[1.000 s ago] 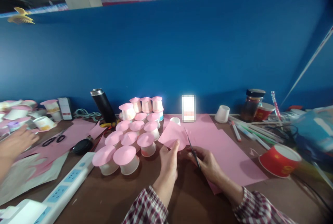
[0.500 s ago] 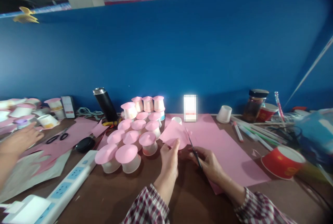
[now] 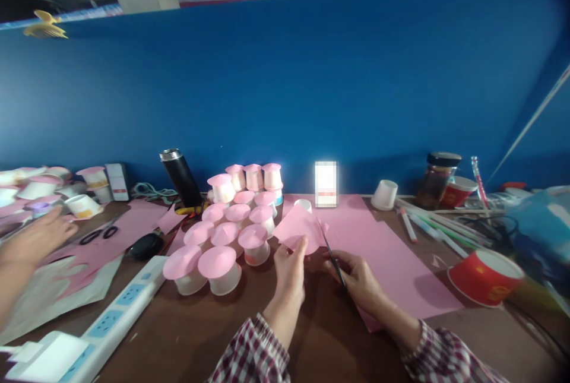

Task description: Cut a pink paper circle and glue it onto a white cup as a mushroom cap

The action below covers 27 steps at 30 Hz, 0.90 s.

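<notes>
Left hand (image 3: 289, 273) pinches a pink paper piece (image 3: 299, 230) by its lower edge, thumb up front, holding it lifted just above the surface (image 3: 187, 335) near the middle. Right hand (image 3: 358, 279) is closed around scissors (image 3: 332, 255), blades pointing up and away, tips touching the paper piece's right edge. A large pink sheet (image 3: 392, 264) lies flat under and right of the right hand. Cluster of white cups with pink caps (image 3: 222, 234) just left of the left hand. Black flask (image 3: 180, 180) leans behind them near the back edge. Red paper cup (image 3: 485, 276) on its side toward the right edge. White power strip (image 3: 111, 320) at the front left. Another person's hand (image 3: 33, 243) at the left edge, fingers loosely spread over pink scraps.
</notes>
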Available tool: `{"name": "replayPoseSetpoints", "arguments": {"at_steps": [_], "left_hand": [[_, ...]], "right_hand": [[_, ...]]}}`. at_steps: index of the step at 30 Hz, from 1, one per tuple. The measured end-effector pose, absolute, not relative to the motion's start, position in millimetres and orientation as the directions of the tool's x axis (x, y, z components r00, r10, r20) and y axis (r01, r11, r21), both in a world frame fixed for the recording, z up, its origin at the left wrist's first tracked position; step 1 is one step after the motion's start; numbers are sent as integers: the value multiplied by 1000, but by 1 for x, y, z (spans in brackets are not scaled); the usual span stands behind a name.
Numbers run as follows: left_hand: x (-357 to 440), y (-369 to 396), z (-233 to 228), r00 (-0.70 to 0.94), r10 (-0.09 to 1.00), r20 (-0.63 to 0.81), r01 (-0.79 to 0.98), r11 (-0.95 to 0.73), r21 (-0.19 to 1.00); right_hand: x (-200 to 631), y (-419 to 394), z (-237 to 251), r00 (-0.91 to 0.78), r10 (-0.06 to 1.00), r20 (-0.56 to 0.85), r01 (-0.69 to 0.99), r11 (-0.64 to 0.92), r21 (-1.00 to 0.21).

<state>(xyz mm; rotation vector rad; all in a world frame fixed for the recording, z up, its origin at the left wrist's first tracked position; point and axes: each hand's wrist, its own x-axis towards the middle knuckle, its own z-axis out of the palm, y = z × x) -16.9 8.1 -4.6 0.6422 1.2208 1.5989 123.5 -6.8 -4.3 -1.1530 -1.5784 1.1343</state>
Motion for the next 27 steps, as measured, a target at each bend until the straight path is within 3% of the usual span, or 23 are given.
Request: {"name": "replayPoseSetpoints", "arguments": {"at_steps": [18,27], "left_hand": [[-17,3,16,-312,931,-190,-453,30,891],[-16,0,18,-305,937,-171,-451,16,892]], "right_hand": [[123,-7,-4,-226,969,94,212,143,-967],[123,-8,1,-304,944,125,83,157,-984]]}}
